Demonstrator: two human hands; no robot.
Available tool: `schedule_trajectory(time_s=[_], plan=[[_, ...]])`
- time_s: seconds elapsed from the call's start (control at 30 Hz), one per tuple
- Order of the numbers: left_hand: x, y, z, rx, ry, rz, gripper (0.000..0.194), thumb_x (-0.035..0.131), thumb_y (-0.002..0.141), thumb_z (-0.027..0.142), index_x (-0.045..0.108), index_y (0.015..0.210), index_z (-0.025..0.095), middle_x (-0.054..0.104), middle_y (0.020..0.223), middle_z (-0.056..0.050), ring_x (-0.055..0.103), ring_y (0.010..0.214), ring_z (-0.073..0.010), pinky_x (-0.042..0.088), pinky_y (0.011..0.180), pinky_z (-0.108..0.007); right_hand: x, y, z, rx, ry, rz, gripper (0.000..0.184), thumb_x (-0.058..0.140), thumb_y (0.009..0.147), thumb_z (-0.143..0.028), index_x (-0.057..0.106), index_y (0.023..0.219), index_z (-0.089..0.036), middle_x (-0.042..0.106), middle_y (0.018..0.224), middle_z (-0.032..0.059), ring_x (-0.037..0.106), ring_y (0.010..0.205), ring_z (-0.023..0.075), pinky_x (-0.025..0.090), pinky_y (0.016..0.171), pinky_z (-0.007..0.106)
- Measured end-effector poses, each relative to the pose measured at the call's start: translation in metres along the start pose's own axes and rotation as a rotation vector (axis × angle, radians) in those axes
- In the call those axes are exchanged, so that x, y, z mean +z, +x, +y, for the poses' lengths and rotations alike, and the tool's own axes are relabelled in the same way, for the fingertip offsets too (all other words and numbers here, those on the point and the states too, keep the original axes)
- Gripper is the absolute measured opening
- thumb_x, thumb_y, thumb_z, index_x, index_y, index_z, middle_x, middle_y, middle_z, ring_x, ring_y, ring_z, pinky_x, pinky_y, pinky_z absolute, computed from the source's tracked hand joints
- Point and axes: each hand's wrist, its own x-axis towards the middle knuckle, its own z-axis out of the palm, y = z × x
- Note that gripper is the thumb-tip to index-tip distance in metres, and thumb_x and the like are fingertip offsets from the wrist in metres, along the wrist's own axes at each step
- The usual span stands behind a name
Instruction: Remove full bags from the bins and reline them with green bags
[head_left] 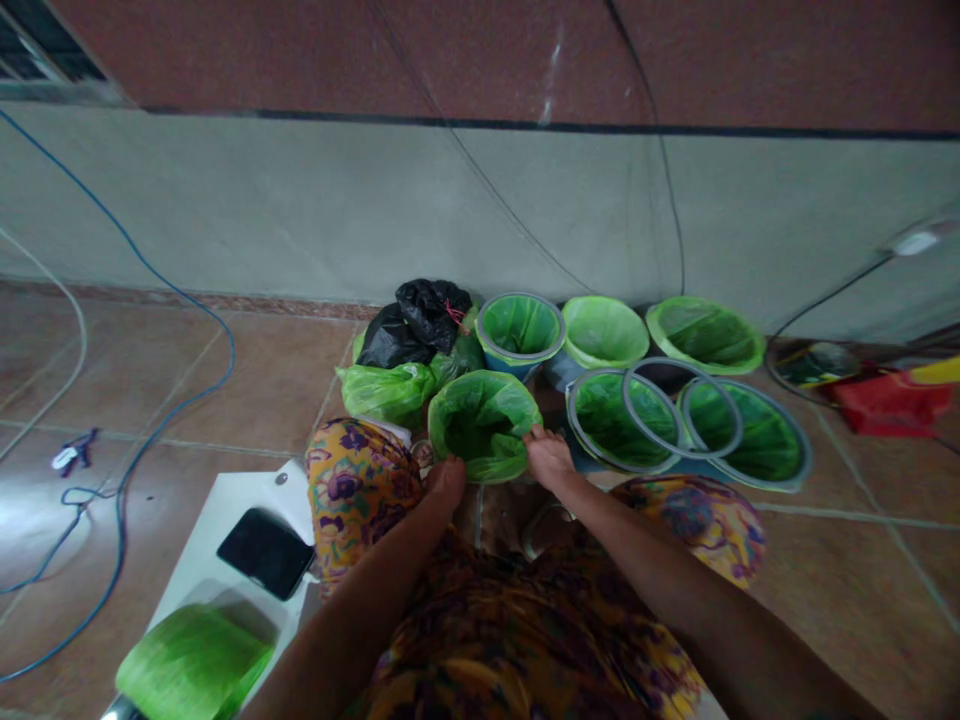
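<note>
A bin (448,400) lined with a green plastic bag stands on the floor between my knees, the bag folded out over its rim. At the bin's near left edge, my left hand (448,482) is closed on the green bin bag (487,463). My right hand (550,458) grips the same bag at the right side of the rim, its fingers bent over the edge. The fingertips of both hands are partly hidden. Just to the right, a loose grey ring (651,448) lies across two lined bins, one of them a bin (581,440) with a grey rim.
More lined bins (520,357) stand along the wall. Black bags (390,340) and a green bag (386,392) are piled at left. A phone (266,552) and a green bag roll (191,665) rest on a white board (214,520). A blue cable (176,408) crosses the floor.
</note>
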Motion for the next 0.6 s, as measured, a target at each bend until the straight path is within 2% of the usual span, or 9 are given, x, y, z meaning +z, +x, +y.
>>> schedule_trajectory(time_s=[0.1,0.2,0.3,0.4,0.5,0.6], plan=[[-0.006,-0.006,0.005,-0.002,0.044,0.0,0.037,0.034,0.092,0.003,0.062,0.116,0.007,0.064,0.115,-0.018,0.067,0.1,-0.0245,0.056,0.082,-0.037,-0.002,-0.006,0.001,-0.07,0.052,0.054,0.033,0.04,0.089,-0.012,0.065,0.112,-0.017,0.061,0.12,0.0114,0.057,0.103,0.0218,0.041,0.09,0.032],[-0.012,-0.018,0.013,0.054,0.075,0.058,0.04,0.035,0.09,0.003,0.056,0.123,0.01,0.059,0.124,-0.019,0.069,0.098,-0.0239,0.057,0.079,-0.036,0.002,-0.011,-0.01,-0.26,0.136,0.035,0.033,0.038,0.091,-0.011,0.067,0.104,-0.018,0.065,0.109,0.0084,0.057,0.102,0.019,0.041,0.09,0.028],[-0.012,-0.023,0.021,0.148,0.053,0.097,0.036,0.039,0.089,0.007,0.057,0.119,0.014,0.061,0.12,-0.015,0.069,0.096,-0.0221,0.057,0.078,-0.034,0.014,-0.012,-0.028,-0.388,0.17,-0.024,0.029,0.041,0.091,-0.012,0.069,0.101,-0.016,0.067,0.103,0.0089,0.059,0.101,0.0184,0.041,0.092,0.027],[-0.005,-0.017,0.025,0.226,0.04,0.016,0.034,0.04,0.09,0.008,0.06,0.116,0.014,0.065,0.113,-0.013,0.067,0.103,-0.0218,0.055,0.086,-0.033,0.031,-0.007,-0.035,-0.375,0.133,-0.061,0.026,0.047,0.09,-0.013,0.069,0.104,-0.013,0.069,0.104,0.011,0.06,0.103,0.0207,0.041,0.093,0.031],[0.002,-0.006,0.024,0.211,0.053,-0.093,0.036,0.036,0.091,0.004,0.066,0.109,0.01,0.069,0.109,-0.015,0.067,0.105,-0.0226,0.054,0.089,-0.034,0.046,-0.002,-0.029,-0.369,0.082,-0.085,0.025,0.05,0.089,-0.013,0.07,0.104,-0.013,0.071,0.104,0.0108,0.062,0.102,0.0213,0.039,0.096,0.033],[0.003,0.001,0.021,0.201,0.048,-0.104,0.034,0.038,0.091,0.005,0.068,0.107,0.008,0.07,0.107,-0.017,0.068,0.101,-0.0234,0.055,0.086,-0.035,0.054,0.003,-0.018,-0.397,0.052,-0.07,0.024,0.051,0.088,-0.012,0.071,0.1,-0.013,0.072,0.1,0.0104,0.063,0.099,0.0206,0.037,0.099,0.033]])
